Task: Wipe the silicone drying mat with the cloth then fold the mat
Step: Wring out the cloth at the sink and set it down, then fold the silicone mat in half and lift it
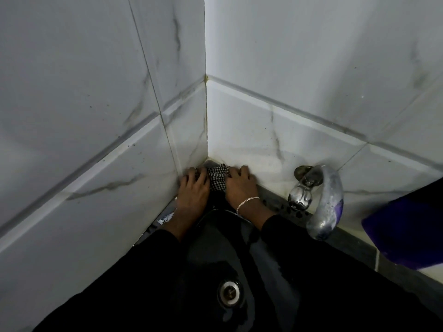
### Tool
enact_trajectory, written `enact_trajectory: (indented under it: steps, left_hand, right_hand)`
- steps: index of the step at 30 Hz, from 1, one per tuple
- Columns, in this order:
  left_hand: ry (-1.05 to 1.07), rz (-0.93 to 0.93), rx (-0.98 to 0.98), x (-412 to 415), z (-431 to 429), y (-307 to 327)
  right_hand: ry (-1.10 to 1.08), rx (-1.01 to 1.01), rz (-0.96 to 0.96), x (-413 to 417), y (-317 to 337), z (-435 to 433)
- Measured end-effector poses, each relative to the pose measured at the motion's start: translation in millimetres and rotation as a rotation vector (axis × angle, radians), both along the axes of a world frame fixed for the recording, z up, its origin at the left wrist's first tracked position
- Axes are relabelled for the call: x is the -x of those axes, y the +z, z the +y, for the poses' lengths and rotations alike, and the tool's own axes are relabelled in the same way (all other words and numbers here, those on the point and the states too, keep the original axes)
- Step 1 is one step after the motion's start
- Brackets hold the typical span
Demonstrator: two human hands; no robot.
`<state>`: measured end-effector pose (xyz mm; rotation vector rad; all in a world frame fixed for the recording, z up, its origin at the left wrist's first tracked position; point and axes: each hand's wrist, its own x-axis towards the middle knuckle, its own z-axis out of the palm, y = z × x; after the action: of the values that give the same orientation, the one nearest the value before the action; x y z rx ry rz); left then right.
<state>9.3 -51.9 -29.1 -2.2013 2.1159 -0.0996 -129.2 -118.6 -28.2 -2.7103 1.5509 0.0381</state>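
Observation:
A black-and-white checked cloth (217,179) lies bunched in the far corner where two tiled walls meet, behind a black sink. My left hand (194,188) presses on its left side and my right hand (239,185), with a silver bracelet at the wrist, presses on its right side. Both hands have fingers spread over the cloth's edges. No silicone drying mat can be made out; the dark surface under the cloth is too dim to tell apart from the sink ledge.
A black sink basin (242,262) with a metal drain (229,290) lies below my arms. A chrome tap (318,200) juts from the right wall. A dark blue object (405,231) sits at the right edge. White marbled tile walls close in left and right.

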Motion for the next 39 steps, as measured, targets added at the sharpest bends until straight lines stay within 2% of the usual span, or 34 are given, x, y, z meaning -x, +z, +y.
enact_trajectory:
  steps: [5, 9, 16, 26, 39]
  left_hand:
    - [0.018, -0.046, 0.019, 3.3, -2.0, 4.3]
    - [-0.030, -0.045, 0.117, 8.2, 18.7, 5.6]
    - [-0.047, 0.058, 0.078, 50.6, 78.8, -6.1]
    - [-0.167, 0.172, 0.088, 165.0, 164.8, 13.2]
    - [-0.387, 0.269, 0.064, 366.6, 253.3, 49.8]
  right_hand:
    - [-0.046, -0.069, 0.051, 7.3, 4.7, 18.7]
    - [-0.037, -0.113, -0.028, 32.1, -3.2, 47.9]
    - [-0.102, -0.014, -0.197, 89.8, -6.6, 115.9]
    - [-0.249, 0.043, -0.213, 206.5, 22.7, 213.7]
    - [-0.548, 0.018, -0.231, 419.6, 47.6, 347.4]
